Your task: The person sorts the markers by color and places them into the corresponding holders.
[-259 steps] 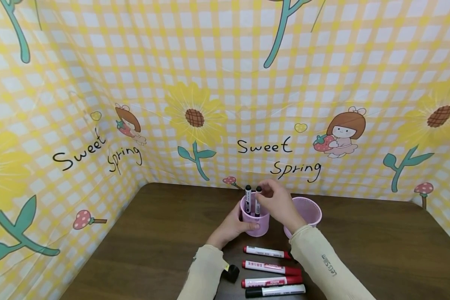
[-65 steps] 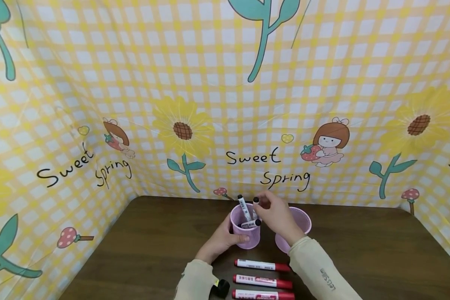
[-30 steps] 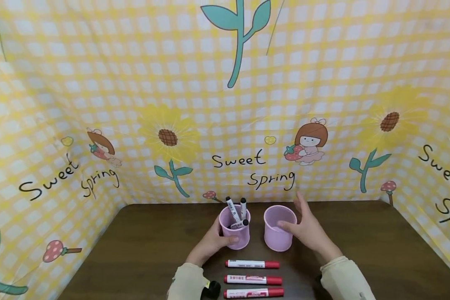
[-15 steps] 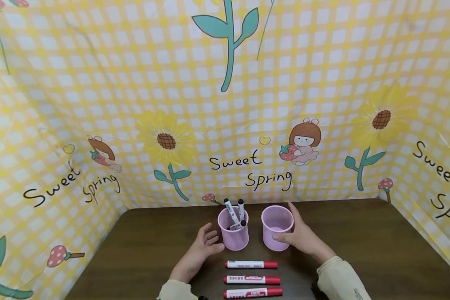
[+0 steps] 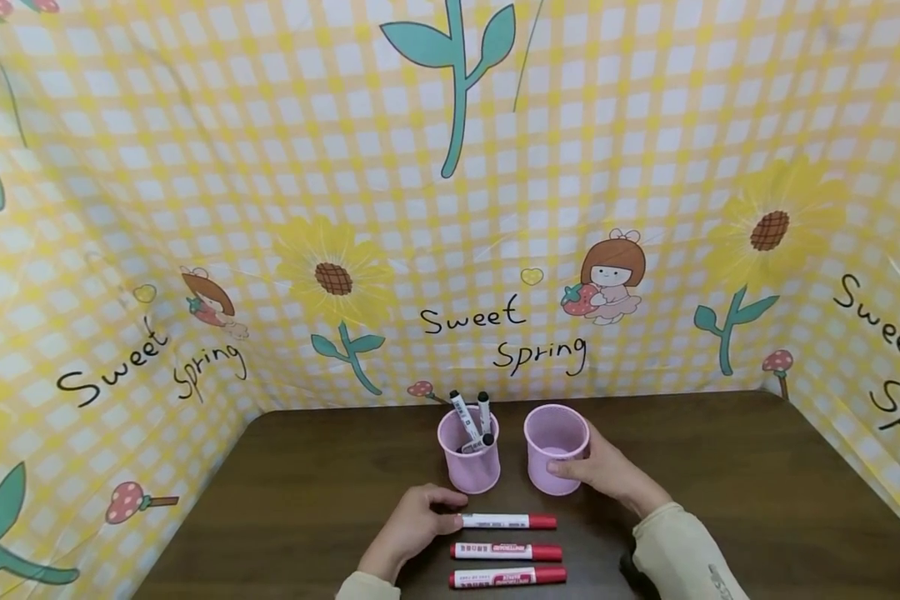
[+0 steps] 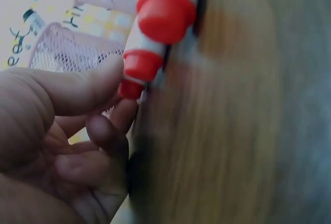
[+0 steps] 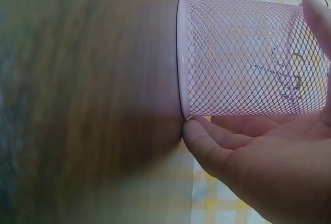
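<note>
- Yellow-checked cloth [image 5: 450, 208] hangs beyond both hands, behind a brown table [image 5: 307, 467].
- Left hand [image 5: 412, 529] pinches one end of a red-capped marker [image 5: 501, 521]; two more red markers [image 5: 504, 552] lie nearer the person.
- Right hand [image 5: 613, 473] grips a pink mesh cup [image 5: 553, 479], thumb in front, some fingers hidden behind.
- Just ahead of the left hand stands another cup [image 5: 472, 473] with black-capped markers [image 5: 463, 414].
- Wrist views blur the table.

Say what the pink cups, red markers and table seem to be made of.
Cups: likely coated metal, satin pink; thin, even open mesh. Markers: probably plastic; smooth, faintly shiny red ends. Table: wood or laminate, unclear which; brown, streaky grain, slight sheen.
</note>
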`<state>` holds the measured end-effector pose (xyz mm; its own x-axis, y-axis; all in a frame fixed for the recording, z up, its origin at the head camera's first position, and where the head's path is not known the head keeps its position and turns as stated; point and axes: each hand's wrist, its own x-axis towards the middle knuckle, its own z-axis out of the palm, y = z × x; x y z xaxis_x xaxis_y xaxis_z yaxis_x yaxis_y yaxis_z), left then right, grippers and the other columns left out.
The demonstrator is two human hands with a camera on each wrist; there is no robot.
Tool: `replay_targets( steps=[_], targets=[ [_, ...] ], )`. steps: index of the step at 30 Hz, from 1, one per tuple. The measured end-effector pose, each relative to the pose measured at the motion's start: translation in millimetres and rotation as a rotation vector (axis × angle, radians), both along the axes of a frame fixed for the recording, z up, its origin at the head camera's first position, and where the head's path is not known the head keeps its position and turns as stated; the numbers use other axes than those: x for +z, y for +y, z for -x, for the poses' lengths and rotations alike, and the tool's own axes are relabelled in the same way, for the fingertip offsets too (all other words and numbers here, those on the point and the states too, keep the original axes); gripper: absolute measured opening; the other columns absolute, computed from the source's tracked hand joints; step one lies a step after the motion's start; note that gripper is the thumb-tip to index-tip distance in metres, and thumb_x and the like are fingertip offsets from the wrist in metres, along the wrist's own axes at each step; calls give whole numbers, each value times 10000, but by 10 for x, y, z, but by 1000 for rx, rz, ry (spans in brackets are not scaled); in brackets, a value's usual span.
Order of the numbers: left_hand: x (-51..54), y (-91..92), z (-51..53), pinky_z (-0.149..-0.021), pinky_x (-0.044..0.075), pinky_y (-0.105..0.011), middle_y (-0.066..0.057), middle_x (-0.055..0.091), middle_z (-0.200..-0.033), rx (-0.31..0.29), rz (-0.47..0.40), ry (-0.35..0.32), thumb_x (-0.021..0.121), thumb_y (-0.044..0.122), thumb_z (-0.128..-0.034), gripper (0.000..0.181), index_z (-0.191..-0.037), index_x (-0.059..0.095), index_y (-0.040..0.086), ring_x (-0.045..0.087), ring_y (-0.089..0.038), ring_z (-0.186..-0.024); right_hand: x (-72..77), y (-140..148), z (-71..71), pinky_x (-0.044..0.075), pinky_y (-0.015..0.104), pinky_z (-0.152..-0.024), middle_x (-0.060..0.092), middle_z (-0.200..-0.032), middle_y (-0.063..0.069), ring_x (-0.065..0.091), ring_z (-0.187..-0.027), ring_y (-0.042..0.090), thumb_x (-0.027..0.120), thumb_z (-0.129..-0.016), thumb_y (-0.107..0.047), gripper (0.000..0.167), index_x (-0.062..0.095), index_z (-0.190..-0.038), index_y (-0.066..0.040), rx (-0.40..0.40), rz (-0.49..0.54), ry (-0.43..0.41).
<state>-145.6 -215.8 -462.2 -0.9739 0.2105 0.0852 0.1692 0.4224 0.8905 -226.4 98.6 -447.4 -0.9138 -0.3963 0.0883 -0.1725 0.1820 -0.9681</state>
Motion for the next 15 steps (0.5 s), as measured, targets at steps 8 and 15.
replay_targets(
  steps=[8, 15],
  targets=[
    [28, 62, -33, -870, 460, -373, -36, 671, -996, 6, 147, 34, 806, -15, -730, 292, -1019, 792, 20, 590, -241, -977, 20, -30, -9, 411, 383, -981, 522, -1343, 263, 497, -1226, 380, 836, -822, -113, 845, 336, -1485, 40, 2, 27, 0],
    [12, 71, -33, -816, 468, -333, 1, 682, -939, 11, 166, 45, 808, 0, -766, 189, -948, 810, 50, 603, -195, -921, 0, -32, -8, 423, 385, -964, 555, -1313, 243, 536, -1176, 322, 842, -813, -119, 816, 374, -1463, 39, -11, 6, -13]
  ],
)
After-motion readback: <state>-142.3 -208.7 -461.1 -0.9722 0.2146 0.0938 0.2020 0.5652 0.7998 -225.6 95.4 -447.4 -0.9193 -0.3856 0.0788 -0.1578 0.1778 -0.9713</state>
